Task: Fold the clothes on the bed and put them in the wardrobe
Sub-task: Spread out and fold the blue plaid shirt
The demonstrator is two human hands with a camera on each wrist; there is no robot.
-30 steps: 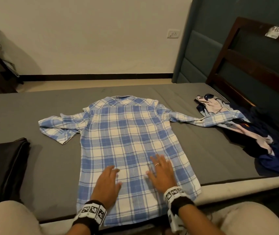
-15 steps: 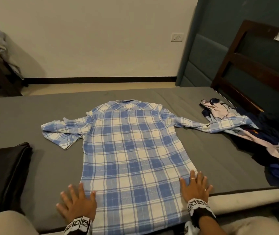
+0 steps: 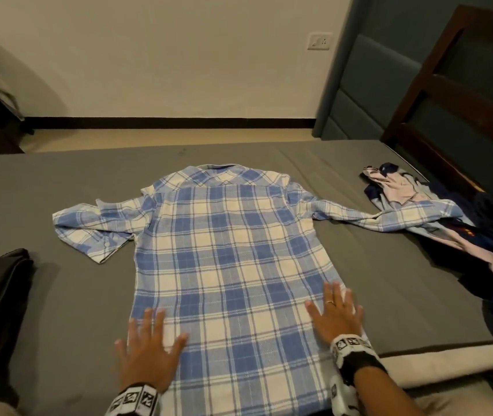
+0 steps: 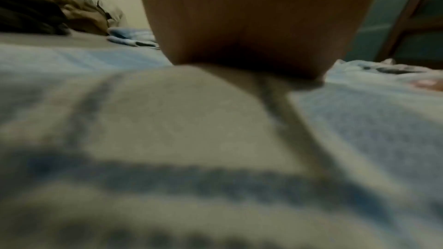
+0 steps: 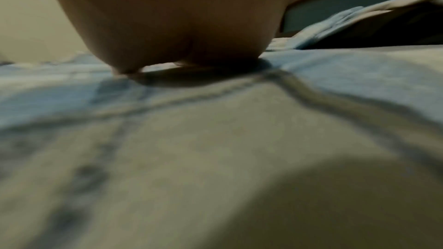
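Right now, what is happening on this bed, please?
A person is flattening a blue plaid shirt that lies spread on the grey bed. The left hand and the right hand press flat on its lower part, fingers straight. The shirt is not yet folded. One sleeve reaches onto a pile of other clothes at the right.

Dim, warm room light, and the head view is fairly sharp: the checks of the plaid shirt (image 3: 224, 265) read crisply. Left of the shirt a dark shadow climbs the wall, and straight lines bow near the frame edges beyond it. Down at both wrist views it's murky and soft; the shirt cloth (image 4: 167, 139) smears into blurred bands, a black shadow pools where the right hand (image 5: 172, 18) meets it, and the light probably comes from overhead.
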